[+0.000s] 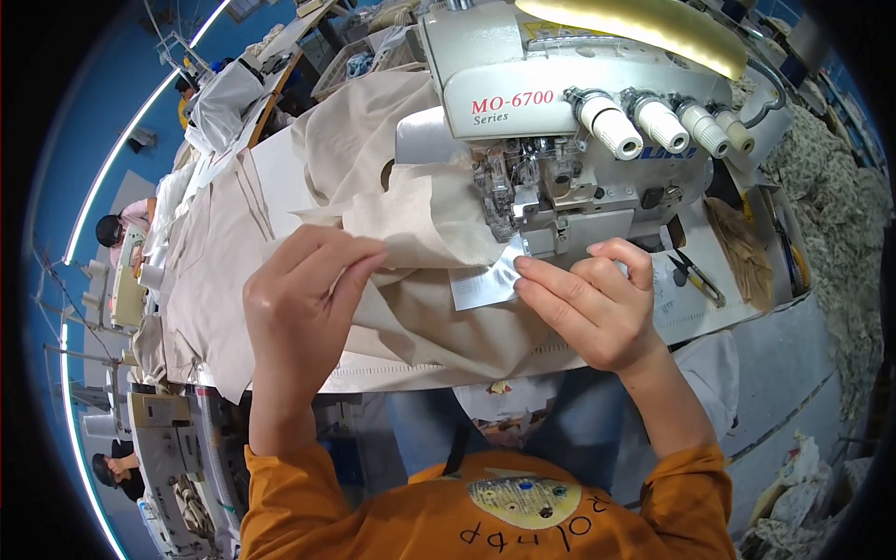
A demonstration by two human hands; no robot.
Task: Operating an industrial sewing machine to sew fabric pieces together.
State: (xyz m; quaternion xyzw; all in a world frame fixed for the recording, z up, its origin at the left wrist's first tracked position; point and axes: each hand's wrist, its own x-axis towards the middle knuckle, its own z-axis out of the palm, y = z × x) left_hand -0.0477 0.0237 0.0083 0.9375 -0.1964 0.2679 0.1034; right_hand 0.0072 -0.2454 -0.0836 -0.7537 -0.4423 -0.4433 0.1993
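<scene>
Your left hand [303, 299] pinches the beige cloth [420, 308] while your right hand [597, 303], nearer the sewing machine [560, 140], presses the cloth's edge toward the needle, just beyond your fingertips.

1. The fabric [411, 280] is plain beige, with no pattern.
2. The small label [483, 283] is shiny silver-white.
3. The sewing machine [560, 103] is cream-white, with white thread knobs [653, 126].
4. The bench [280, 168] is white.
5. The sleeves [289, 495] are orange.
6. The heaped cloth [831, 196] at far right is floral-patterned.
</scene>
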